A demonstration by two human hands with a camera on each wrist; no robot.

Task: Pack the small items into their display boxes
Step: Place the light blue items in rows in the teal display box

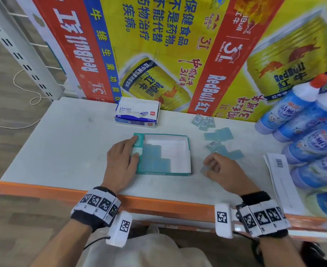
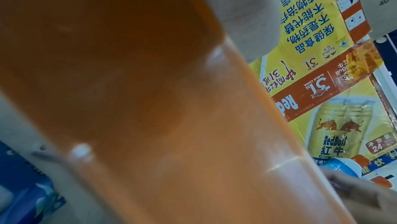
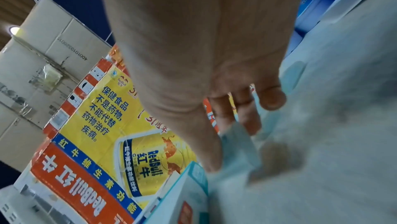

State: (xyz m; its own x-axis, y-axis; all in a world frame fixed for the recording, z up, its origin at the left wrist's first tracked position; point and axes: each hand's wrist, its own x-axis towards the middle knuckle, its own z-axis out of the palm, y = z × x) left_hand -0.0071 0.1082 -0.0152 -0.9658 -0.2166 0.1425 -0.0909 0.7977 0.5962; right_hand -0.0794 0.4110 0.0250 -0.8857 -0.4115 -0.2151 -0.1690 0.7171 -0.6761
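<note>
An open teal display box (image 1: 185,143) lies in the middle of the white shelf, with several light-blue packets (image 1: 153,160) laid flat in its left half. My left hand (image 1: 135,147) rests on the box's left wall, index finger along the wall and thumb over its edge. To the right of the box, my right hand (image 1: 207,166) pinches one light-blue packet (image 1: 203,169) low over the shelf. In the right wrist view, thumb and fingers (image 3: 250,122) hold that packet (image 3: 240,153) beside the box corner (image 3: 189,185). More loose packets (image 1: 219,134) lie scattered further right.
An eraser carton (image 1: 137,112) stands behind the box. Red Bull cartons (image 1: 178,45) wall off the back. Blue bottles (image 1: 303,128) lie stacked at the right, with printed sheets (image 1: 282,176) in front of them. The shelf's orange front edge (image 1: 158,203) fills the left wrist view.
</note>
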